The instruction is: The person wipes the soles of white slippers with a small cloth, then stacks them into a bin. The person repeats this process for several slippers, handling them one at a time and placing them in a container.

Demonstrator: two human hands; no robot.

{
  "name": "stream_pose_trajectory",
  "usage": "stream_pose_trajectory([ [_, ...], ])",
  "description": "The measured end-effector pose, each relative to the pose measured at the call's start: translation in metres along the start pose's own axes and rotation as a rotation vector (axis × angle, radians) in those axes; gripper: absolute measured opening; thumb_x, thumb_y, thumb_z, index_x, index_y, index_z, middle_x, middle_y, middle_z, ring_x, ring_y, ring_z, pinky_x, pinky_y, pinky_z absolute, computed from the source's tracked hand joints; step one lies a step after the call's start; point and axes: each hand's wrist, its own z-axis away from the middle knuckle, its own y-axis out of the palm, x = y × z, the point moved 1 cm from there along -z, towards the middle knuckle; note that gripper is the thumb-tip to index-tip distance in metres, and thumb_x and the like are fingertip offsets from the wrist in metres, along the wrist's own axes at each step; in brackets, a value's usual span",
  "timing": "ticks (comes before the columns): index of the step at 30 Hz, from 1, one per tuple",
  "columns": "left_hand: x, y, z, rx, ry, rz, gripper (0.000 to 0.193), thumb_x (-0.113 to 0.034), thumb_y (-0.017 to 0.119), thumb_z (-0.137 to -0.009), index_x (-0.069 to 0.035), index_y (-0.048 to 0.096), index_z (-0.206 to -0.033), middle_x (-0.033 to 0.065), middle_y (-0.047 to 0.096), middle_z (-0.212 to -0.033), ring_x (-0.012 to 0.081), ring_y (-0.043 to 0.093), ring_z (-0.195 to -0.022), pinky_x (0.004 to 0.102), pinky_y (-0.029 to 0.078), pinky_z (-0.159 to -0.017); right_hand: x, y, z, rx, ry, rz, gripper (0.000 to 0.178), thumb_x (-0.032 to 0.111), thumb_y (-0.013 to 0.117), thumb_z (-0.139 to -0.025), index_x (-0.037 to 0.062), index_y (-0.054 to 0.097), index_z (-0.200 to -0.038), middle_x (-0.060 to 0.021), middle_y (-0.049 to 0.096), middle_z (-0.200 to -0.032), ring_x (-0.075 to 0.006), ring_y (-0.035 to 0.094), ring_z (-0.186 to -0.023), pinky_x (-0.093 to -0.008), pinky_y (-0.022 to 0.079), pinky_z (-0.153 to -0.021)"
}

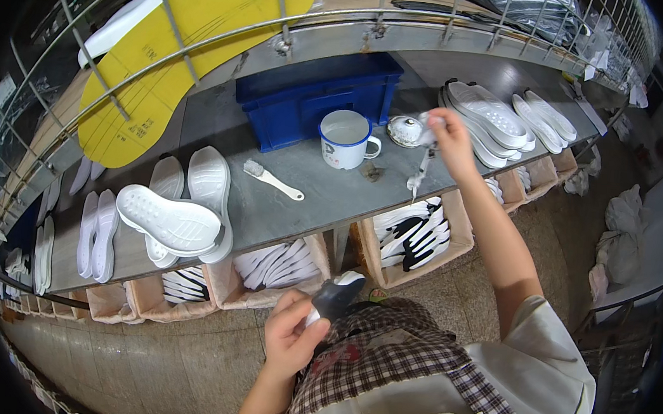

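My left hand [290, 336], low in front of the checked apron, grips a black-and-white shoe sole piece [338, 295]. Its fingers close round the white lower end, and the dark part points up and away. Over the bench, my right hand [455, 143] pinches a small white wad [431, 124], apparently cloth or cotton. Just left of those fingers lies a round white lid [405, 130] with a knob. Beside it stands a white enamel mug [344, 139] with a blue rim. A narrow whitish tool [423, 171] lies below the right hand, at the bench edge.
A blue plastic crate [280, 117] sits behind the mug. A white-handled brush [274, 181] lies on the grey bench [261, 215]. White soles [168, 221] are at left, more soles [491, 114] at right. Bins of pieces [415, 233] hang under the front edge. A wire rack [339, 17] stands behind.
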Motion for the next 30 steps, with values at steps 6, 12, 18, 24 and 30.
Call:
stream_pose_trajectory([
  [6, 0.004, 0.003, 0.006, -0.109, 0.009, -0.229, 0.023, -0.005, 0.068, -0.076, 0.004, 0.063, -0.097, 0.0031, 0.048, -0.077, 0.0104, 0.043, -0.065, 0.0212, 0.034, -0.056, -0.032, 0.043, 0.023, 0.2, -0.239, 0.978, 0.023, 0.029, 0.063, -0.078, 0.0074, 0.068, -0.07, -0.0087, 0.065, -0.082, -0.0306, 0.058, -0.09, -0.0397, 0.048, -0.075],
  [12, 0.001, 0.006, 0.007, -0.152, -0.04, -0.212, 0.018, -0.003, 0.067, -0.076, 0.005, 0.061, -0.092, 0.0028, 0.047, -0.077, 0.01, 0.042, -0.064, 0.022, 0.033, -0.055, -0.064, 0.088, 0.046, 0.306, 0.044, 1.009, 0.026, 0.025, 0.07, -0.075, 0.0047, 0.065, -0.091, -0.0167, 0.061, -0.095, -0.0307, 0.058, -0.094, -0.0418, 0.047, -0.075],
  [18, 0.004, 0.008, 0.011, -0.178, -0.098, -0.177, 0.019, 0.0, 0.067, -0.076, 0.005, 0.061, -0.094, 0.0048, 0.05, -0.081, 0.012, 0.047, -0.071, 0.0223, 0.036, -0.061, -0.034, 0.077, 0.059, 0.259, 0.228, 0.321, 0.022, 0.009, 0.069, -0.073, 0.004, 0.048, -0.075, -0.0059, 0.052, -0.066, -0.0186, 0.053, -0.062, -0.0319, 0.044, -0.057],
  [24, -0.004, 0.008, 0.011, -0.185, -0.102, -0.213, 0.022, -0.002, 0.07, -0.075, 0.003, 0.063, -0.095, 0.0036, 0.049, -0.078, 0.0122, 0.046, -0.067, 0.0225, 0.036, -0.058, 0.094, 0.06, 0.133, 0.819, 0.456, -0.586, 0.013, -0.004, 0.051, -0.085, -0.0008, 0.052, -0.097, -0.0088, 0.055, -0.086, -0.016, 0.061, -0.071, -0.0274, 0.05, -0.061],
  [30, -0.021, 0.006, 0.017, -0.096, -0.101, -0.269, 0.024, -0.002, 0.071, -0.074, 0.003, 0.063, -0.096, 0.0036, 0.049, -0.078, 0.0124, 0.045, -0.066, 0.0231, 0.036, -0.057, 0.143, 0.074, 0.165, 1.043, 0.56, -0.499, 0.013, 0.008, 0.053, -0.09, 0.0018, 0.051, -0.102, -0.002, 0.055, -0.073, -0.0059, 0.051, -0.06, -0.0202, 0.041, -0.052],
])
